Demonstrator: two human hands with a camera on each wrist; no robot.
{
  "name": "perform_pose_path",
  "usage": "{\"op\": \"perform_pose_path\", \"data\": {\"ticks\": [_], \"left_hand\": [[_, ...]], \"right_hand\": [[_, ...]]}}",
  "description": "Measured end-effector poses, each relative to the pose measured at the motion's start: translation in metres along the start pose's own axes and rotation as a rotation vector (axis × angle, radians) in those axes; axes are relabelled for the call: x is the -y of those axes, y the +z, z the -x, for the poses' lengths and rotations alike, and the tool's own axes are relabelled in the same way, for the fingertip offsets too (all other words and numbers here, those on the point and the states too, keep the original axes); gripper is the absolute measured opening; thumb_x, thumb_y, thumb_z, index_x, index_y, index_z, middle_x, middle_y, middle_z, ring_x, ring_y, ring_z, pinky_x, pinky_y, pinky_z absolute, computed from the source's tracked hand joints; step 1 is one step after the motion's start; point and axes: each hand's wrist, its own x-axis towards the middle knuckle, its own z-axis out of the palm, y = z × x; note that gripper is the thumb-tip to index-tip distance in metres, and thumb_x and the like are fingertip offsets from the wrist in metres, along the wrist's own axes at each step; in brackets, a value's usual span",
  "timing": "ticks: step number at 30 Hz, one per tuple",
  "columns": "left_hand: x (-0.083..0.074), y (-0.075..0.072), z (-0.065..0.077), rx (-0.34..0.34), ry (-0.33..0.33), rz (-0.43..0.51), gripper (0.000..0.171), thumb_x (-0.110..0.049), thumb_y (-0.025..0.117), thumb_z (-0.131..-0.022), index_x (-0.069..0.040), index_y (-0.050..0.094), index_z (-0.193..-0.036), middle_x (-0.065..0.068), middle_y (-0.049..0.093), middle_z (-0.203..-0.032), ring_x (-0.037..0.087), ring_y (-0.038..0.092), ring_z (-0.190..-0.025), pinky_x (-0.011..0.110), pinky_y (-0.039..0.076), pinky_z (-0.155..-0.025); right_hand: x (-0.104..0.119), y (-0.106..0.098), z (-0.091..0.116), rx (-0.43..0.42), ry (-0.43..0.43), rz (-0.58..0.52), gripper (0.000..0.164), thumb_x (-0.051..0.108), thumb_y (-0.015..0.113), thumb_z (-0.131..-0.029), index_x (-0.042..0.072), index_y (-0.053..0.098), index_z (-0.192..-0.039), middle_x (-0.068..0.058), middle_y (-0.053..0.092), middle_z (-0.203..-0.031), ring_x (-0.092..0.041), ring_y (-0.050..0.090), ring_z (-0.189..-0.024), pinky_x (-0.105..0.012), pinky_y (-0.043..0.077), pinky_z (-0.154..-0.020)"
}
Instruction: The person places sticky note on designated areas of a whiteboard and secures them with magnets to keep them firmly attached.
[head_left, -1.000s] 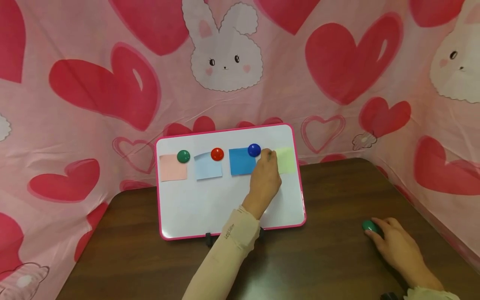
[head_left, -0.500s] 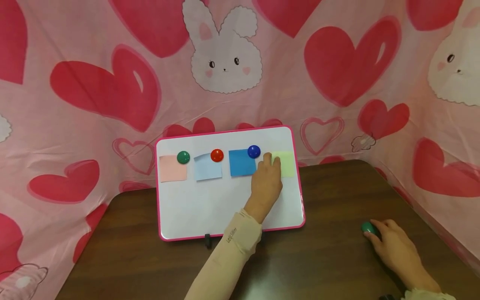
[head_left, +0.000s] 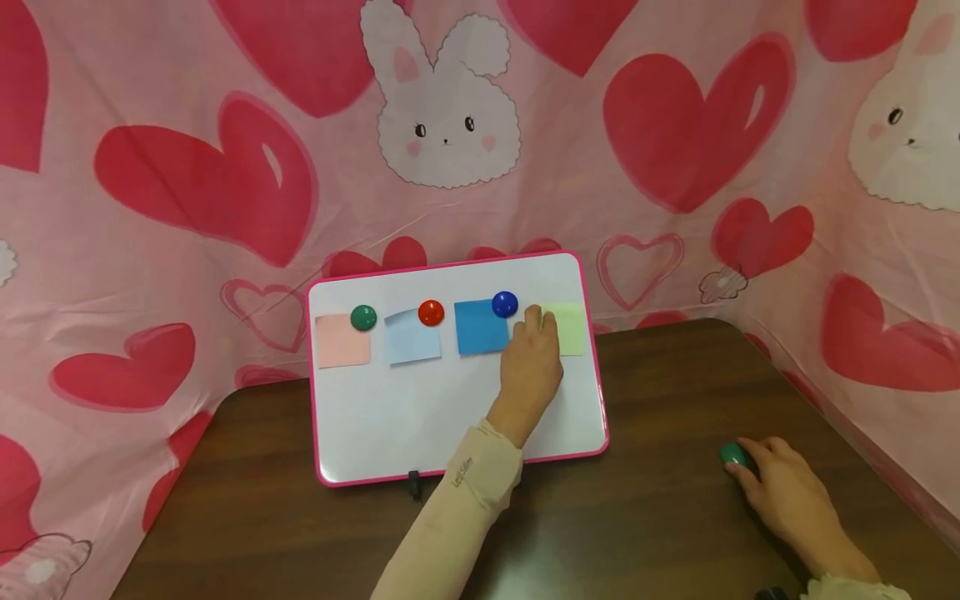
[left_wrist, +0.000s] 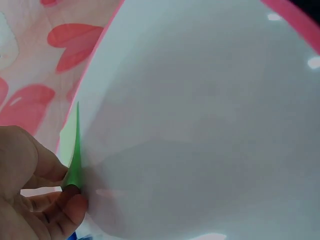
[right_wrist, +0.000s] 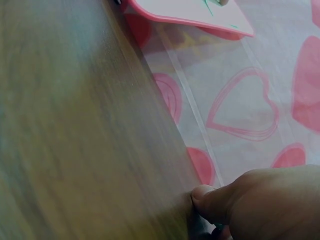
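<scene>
A light green sticky note (head_left: 572,328) lies against the whiteboard (head_left: 465,417) near its right edge. My left hand (head_left: 529,367) pinches the note's left edge; in the left wrist view the note (left_wrist: 75,160) curves away from the board between thumb and fingers. Right of the board, my right hand (head_left: 787,492) grips a round green magnet (head_left: 734,455) at the table top between thumb and forefinger. In the right wrist view the hand (right_wrist: 265,205) mostly hides that magnet.
Pink, pale blue and blue notes (head_left: 482,327) line the board's upper part. Green (head_left: 363,317), red (head_left: 431,312) and blue magnets (head_left: 505,304) sit at their upper right corners. The board leans on a black stand (head_left: 414,485) on the wooden table (head_left: 660,392), before a patterned cloth.
My left fingers have lowered slightly and spread a little at the green note's left edge. The right hand keeps its hold on the green magnet, nearly still.
</scene>
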Motion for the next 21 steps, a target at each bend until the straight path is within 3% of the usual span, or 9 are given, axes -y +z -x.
{"op": "perform_pose_path", "data": {"ticks": [7, 14, 21], "left_hand": [[0.000, 0.005, 0.008, -0.008, -0.023, 0.072, 0.045, -0.016, 0.066, -0.096, 0.001, 0.059, -0.137, 0.016, 0.048, -0.140, 0.026, 0.064, -0.098, 0.031, 0.058, -0.074], [-0.003, 0.012, 0.011, -0.002, -0.089, 0.174, 0.053, -0.012, 0.070, -0.094, 0.002, 0.054, -0.143, 0.015, 0.042, -0.148, 0.026, 0.062, -0.110, 0.030, 0.055, -0.089], [-0.007, 0.015, 0.015, -0.041, -0.127, 0.265, 0.053, -0.009, 0.067, -0.096, 0.002, 0.051, -0.145, 0.015, 0.042, -0.149, 0.027, 0.056, -0.124, 0.032, 0.051, -0.095]], "right_hand": [[0.000, -0.001, -0.001, 0.006, 0.010, 0.003, 0.045, 0.013, 0.073, -0.093, -0.016, 0.057, -0.123, -0.030, 0.055, -0.106, -0.049, 0.057, -0.093, -0.064, 0.047, -0.073], [0.000, -0.001, -0.001, 0.016, 0.018, 0.006, 0.046, 0.014, 0.073, -0.093, -0.015, 0.056, -0.125, -0.029, 0.055, -0.106, -0.048, 0.056, -0.094, -0.064, 0.047, -0.073], [0.000, 0.000, 0.000, -0.005, 0.008, 0.009, 0.045, 0.012, 0.074, -0.092, -0.016, 0.057, -0.123, -0.027, 0.056, -0.104, -0.047, 0.057, -0.091, -0.062, 0.047, -0.072]]}}
